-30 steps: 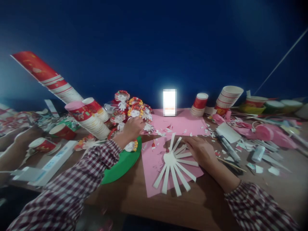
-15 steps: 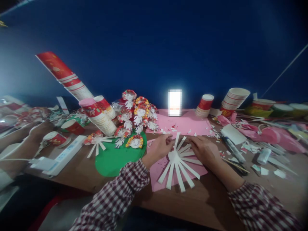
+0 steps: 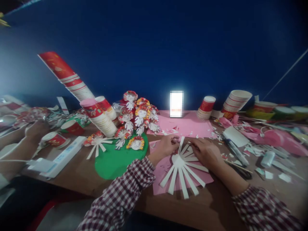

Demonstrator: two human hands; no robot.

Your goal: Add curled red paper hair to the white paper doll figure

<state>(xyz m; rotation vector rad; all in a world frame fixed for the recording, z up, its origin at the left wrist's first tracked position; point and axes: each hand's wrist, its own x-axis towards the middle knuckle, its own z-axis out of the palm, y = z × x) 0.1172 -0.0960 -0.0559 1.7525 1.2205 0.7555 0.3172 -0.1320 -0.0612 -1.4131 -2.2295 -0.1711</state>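
Behind it all, a big blue wall (image 3: 154,41) stands at the back of the brown counter (image 3: 202,203). On the left, a long stack of cups (image 3: 64,77) leans over, and a green mat (image 3: 113,165) lies by the left sleeve (image 3: 115,195). Right of the mat is a pink sheet (image 3: 157,173) with a white paper star (image 3: 178,162) on it, a few strips poking past the near edge. The star looks loose, so a bump could slide it. Its strips look thin, so a hard pull could rip one. The sleeve could also drag the mat if that arm swings. The left hand (image 3: 167,147) is at the star's top left, fingers curled, tips close together by the top strip (image 3: 181,146). The right hand (image 3: 208,152) is at the top right, fingers half bent near the strips. I can't tell if either one pinches anything.
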